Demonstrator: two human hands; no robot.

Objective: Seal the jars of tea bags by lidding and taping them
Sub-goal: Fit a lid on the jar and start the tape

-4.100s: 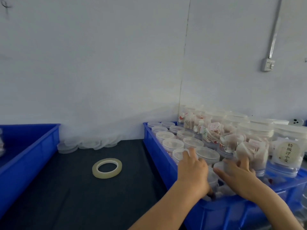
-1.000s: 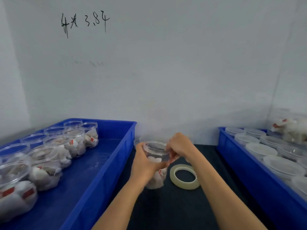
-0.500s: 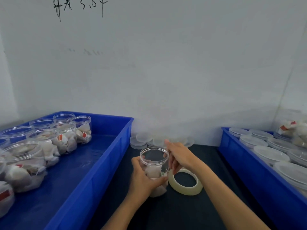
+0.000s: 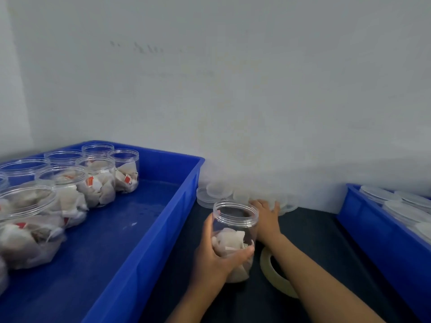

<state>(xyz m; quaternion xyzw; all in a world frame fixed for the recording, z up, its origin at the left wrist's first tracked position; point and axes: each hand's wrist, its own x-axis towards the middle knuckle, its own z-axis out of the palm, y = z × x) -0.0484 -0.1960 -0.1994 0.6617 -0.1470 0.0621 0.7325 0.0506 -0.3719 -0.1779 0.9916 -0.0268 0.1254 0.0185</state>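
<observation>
Left hand [image 4: 217,257] wraps its fingers and thumb round the lower body of an open clear plastic jar [image 4: 234,238], cylindrical, threaded at the neck, holding it upright on the dark tabletop [image 4: 326,241]; pale, crumpled tea bags [image 4: 229,238] fill its lower half. Right hand [image 4: 267,217] reaches past the jar to the pile of translucent round lids [image 4: 219,191] against the white wall, fingers extended and resting on them; whether any lid is gripped cannot be told. Roll of clear tape [image 4: 275,279], a flat glossy ring, lies on the tabletop just beside the jar, partly under the right forearm. Left blue plastic tray [image 4: 163,210], smooth-walled, holds more unlidded jars [image 4: 98,178] of tea bags with red tags. Right blue tray [image 4: 373,229] carries lidded jars [image 4: 396,201], only their tops visible.
</observation>
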